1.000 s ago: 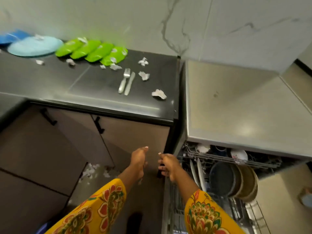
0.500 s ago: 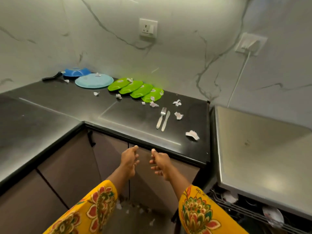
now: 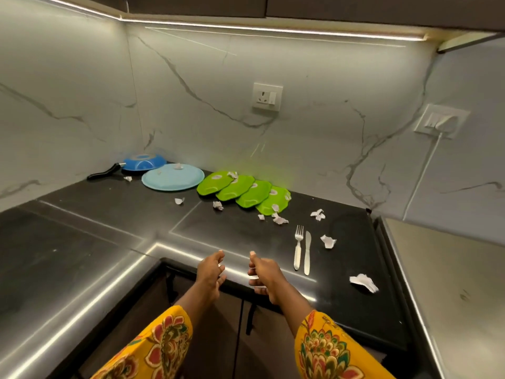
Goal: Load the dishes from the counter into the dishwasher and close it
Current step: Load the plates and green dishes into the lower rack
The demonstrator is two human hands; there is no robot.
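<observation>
On the black counter (image 3: 109,222) lie several overlapping green plates (image 3: 243,192), a light blue plate (image 3: 172,177) and, in the back corner, a blue pan (image 3: 143,162) with a black handle. A fork (image 3: 298,247) and a knife (image 3: 307,252) lie side by side near the front right. My left hand (image 3: 211,272) and my right hand (image 3: 263,273) hover over the counter's front edge, fingers loosely curled, holding nothing. The steel top of the dishwasher (image 3: 448,272) shows at the right; its racks are out of view.
Crumpled paper scraps (image 3: 363,282) are scattered over the counter around the plates and cutlery. Dark cabinet doors (image 3: 218,324) with black handles sit below the counter. Two wall sockets (image 3: 267,96) are on the marble backsplash, one with a white cable.
The view has lifted from the open dishwasher racks up to the counter. Both hands rose from in front of the cabinet to the counter's front edge, still holding nothing.
</observation>
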